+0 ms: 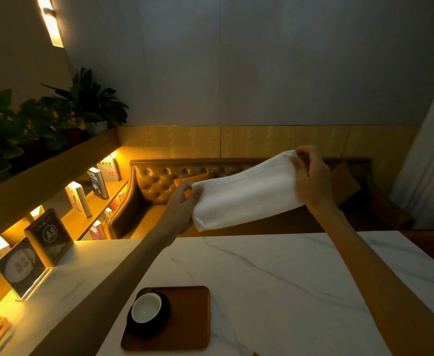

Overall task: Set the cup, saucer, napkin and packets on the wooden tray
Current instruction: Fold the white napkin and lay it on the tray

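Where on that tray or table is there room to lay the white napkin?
The wooden tray is bare on its right half, beside the black saucer and white cup at its left. The marble table right of the tray is open too. The table's left edge is crowded with sign stands.

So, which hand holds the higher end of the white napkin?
The right hand: it pinches the napkin at its raised end, while the left hand grips the lower end.
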### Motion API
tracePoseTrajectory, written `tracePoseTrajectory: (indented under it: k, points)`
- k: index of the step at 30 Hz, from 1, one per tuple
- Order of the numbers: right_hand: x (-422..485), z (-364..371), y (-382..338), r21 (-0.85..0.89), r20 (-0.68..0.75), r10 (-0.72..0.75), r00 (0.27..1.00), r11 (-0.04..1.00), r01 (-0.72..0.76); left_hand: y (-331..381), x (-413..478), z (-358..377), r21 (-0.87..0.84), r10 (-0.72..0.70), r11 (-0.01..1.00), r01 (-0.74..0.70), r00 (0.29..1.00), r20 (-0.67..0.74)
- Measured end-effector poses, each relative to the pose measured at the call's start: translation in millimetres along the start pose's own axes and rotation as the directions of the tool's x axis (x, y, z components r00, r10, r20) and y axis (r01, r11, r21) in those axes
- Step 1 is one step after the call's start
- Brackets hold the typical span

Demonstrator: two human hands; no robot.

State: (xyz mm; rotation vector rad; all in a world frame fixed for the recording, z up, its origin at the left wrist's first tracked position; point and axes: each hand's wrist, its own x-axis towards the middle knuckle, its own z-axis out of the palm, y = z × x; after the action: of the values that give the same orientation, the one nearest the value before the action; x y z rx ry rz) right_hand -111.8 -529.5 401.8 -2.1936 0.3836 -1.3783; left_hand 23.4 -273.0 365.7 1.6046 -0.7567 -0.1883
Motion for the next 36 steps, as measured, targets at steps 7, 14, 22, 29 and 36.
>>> tracePoseTrajectory:
  k: [7, 14, 22, 29, 36]
  points:
    - [-4.7, 10.9, -21.6, 0.081, 0.07, -0.03, 0.997, 0.996, 0.024, -17.6, -6.0, 11.2, -0.269, -0.192, 0.953, 0.142, 0.966, -0.172]
    - [-9.9, 20.7, -25.9, 0.015, 0.044, -0.133, 0.99, 0.991, 0.132, -46.3, -12.6, 12.6, 0.383, 0.201, 0.921, -0.07, 0.928, -0.315]
    - [-13.1, 21.3, -8.7, -0.013, 0.136, -0.002, 0.991, 1.0, 0.004, -40.4, -19.5, 2.4, 0.314, 0.179, 0.943, -0.113, 0.966, -0.188]
    - [-37.1, 40.9, -42.8, 0.069, 0.461, -0.153, 0.874, 0.988, 0.137, -14.4, -22.3, 13.2, 0.517, 0.441, 0.732, -0.443, 0.887, 0.135]
    - [-52.1, 44.7, -59.2, 0.258, 0.71, -0.131, 0.692, 0.963, -0.083, 0.0, -18.4, 24.3, 0.208, 0.349, 0.914, -0.349, 0.936, 0.04]
